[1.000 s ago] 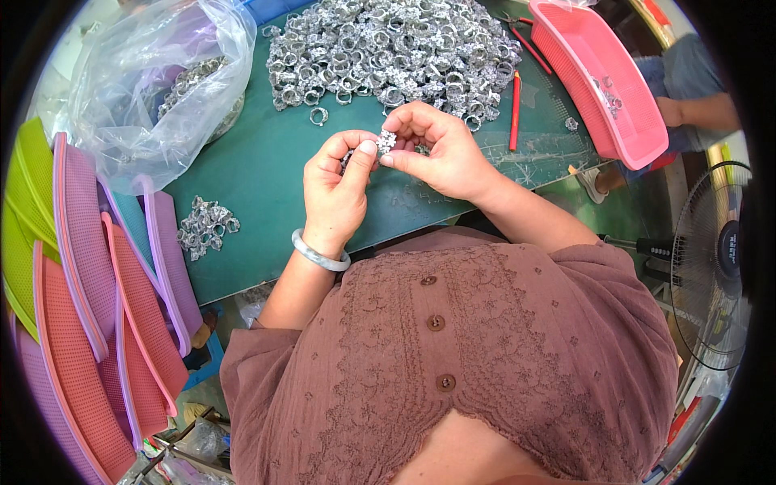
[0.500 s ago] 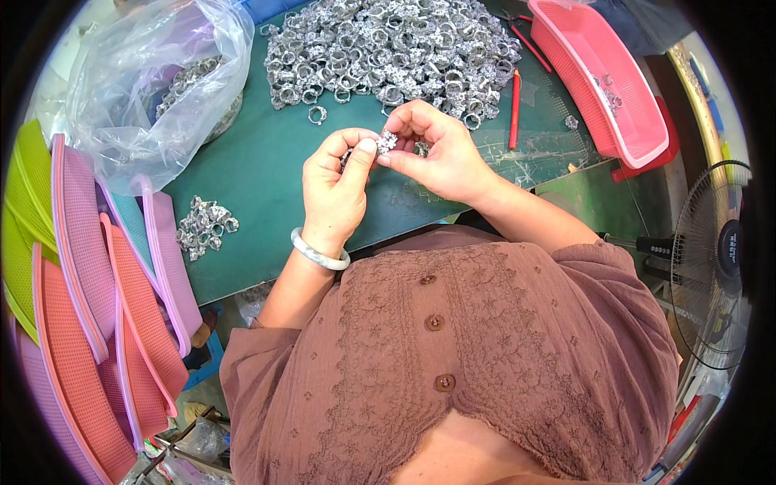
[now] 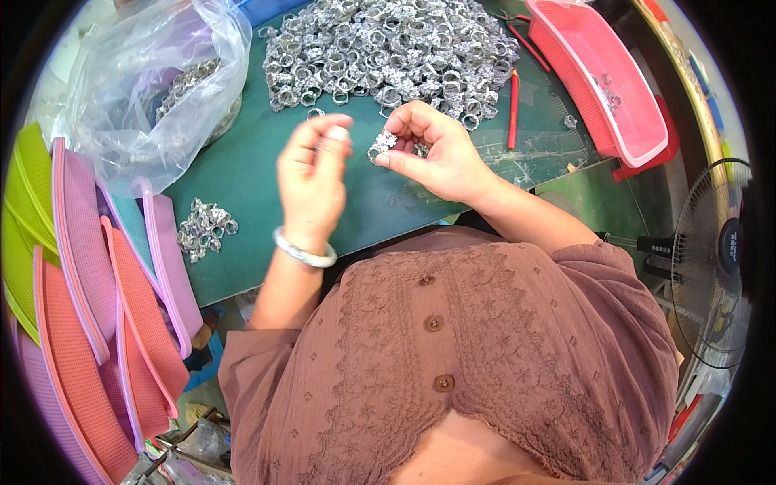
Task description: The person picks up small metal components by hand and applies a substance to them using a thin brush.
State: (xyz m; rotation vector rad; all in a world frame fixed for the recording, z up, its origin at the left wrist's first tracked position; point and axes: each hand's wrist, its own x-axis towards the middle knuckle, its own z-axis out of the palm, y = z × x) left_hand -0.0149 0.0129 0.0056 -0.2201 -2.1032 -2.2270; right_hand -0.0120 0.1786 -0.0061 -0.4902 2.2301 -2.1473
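The right hand (image 3: 443,155) is pinching a flower-topped ring (image 3: 387,141) just below the heaped rings (image 3: 396,56); the blurred left hand (image 3: 312,186) is hovering apart, its grip impossible to tell. Single-piece handling is apparently occurring, seemingly calling for a steady pinch.

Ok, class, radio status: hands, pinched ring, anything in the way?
Right hand pinching silver cluster-topped ring. Left hand apart, blurred, contents unclear. Ring pile beyond; nothing visible between hands.

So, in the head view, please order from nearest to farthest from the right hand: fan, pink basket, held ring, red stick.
1. Held ring: in the right hand.
2. Red stick: upper right.
3. Pink basket: farther right.
4. Fan: far right.
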